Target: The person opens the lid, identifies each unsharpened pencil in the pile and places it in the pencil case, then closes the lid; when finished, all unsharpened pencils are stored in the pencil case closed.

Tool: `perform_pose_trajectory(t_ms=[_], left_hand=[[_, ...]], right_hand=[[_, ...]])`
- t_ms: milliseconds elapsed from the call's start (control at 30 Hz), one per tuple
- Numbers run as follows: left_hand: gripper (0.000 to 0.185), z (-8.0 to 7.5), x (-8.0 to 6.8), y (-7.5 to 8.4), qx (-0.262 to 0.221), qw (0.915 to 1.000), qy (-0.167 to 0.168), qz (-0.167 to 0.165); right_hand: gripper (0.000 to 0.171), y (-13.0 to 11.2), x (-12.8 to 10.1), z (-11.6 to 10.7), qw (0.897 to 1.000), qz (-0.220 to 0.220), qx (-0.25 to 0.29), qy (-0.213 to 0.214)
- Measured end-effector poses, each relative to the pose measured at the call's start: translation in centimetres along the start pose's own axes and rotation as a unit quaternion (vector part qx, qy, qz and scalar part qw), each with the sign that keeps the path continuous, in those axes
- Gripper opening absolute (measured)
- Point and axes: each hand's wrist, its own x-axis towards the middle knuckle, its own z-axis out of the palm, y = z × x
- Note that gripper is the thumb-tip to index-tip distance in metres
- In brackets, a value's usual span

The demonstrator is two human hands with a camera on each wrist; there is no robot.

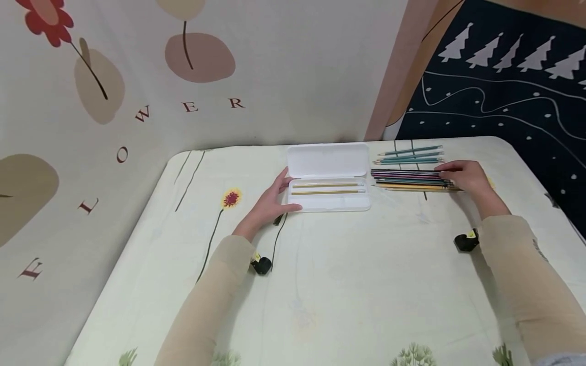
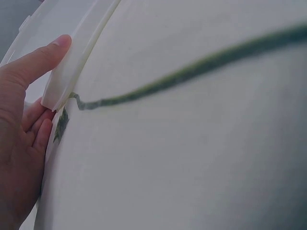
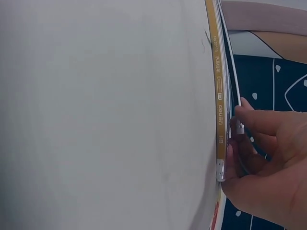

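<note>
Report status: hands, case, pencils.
Left hand steadies open white plastic pencil case, two gold pencils inside. Right hand pinching a pencil in loose pencil row. Nothing blocking.

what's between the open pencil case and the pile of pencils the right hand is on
Nothing: in the head view only a narrow strip of bare tablecloth separates the pencil case from the pile of pencils under the right hand.

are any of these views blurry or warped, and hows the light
Head view: even soft light, sharp, edges bowed by a wide lens; pencil case and pencils read clearly. Left wrist view: close and soft, tablecloth dim toward the right. Right wrist view: gold pencil curved by distortion, its print still legible.
</note>
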Motion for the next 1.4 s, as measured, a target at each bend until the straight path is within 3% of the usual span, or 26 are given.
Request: perform_pose_trajectory(t_ms=[200,367,500,767,1067,1400], left_hand=[[0.109,0.0,-0.1,0.1,-0.001,1.0,0.0,0.0],[0.11,0.0,-0.1,0.1,0.0,1.0,0.0,-0.003],[0.111,-0.1,-0.1,0.3,-0.003,1.0,-0.002,-0.001],[0.11,-0.1,-0.2,0.3,-0.009,0.9999,-0.004,0.002],[0.11,-0.1,0.0,0.1,-0.003,1.0,-0.005,-0.002],[0.11,0.0,0.0,0.0,-0.004,1.0,-0.002,-0.003]], right_hand=[[0.048,0.0,-0.8,-0.4,0.999,-0.008,0.037,0.01],[0.04,-0.1,-1.4,-1.0,0.997,-0.021,0.077,0.024],[0.033,-0.3,-1.8,-1.7,0.991,-0.031,0.125,0.037],[0.043,-1.4,-2.8,-2.3,0.978,-0.026,0.197,0.065],[0.038,-1.8,-3.6,-2.8,0.961,-0.034,0.266,0.065],[0.034,-2.3,-4.4,-2.5,0.951,-0.042,0.301,0.055]])
